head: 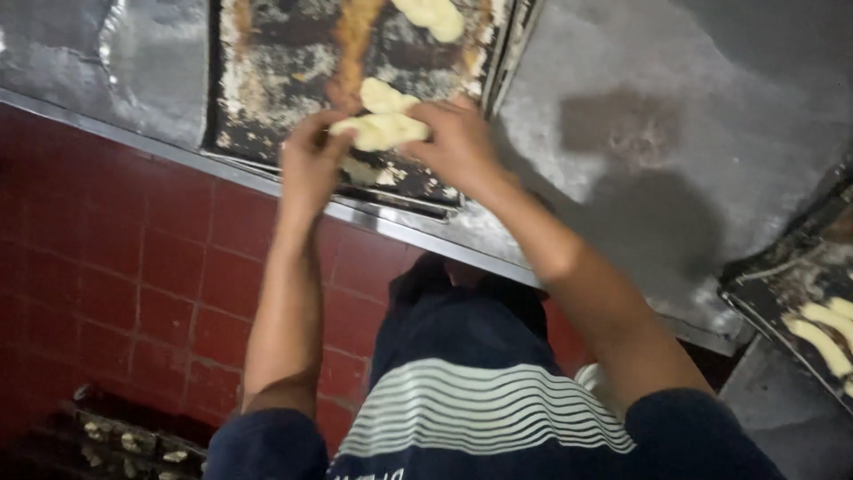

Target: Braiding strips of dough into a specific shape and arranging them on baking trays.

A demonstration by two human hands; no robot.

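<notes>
Both my hands hold one pale piece of dough (382,131) over the near edge of a dark, floury baking tray (284,62). My left hand (311,160) grips its left end and my right hand (458,142) grips its right end. Another dough piece (384,93) lies on the tray just behind it. A third dough piece (433,15) rests at the tray's far end. A brown smear runs down the tray's middle.
The tray sits on a grey metal counter (640,107) with a raised steel edge. A second dark tray (791,293) with dough strips lies at the right. Red floor tiles (133,267) show below, with a rack of scraps (124,440) at bottom left.
</notes>
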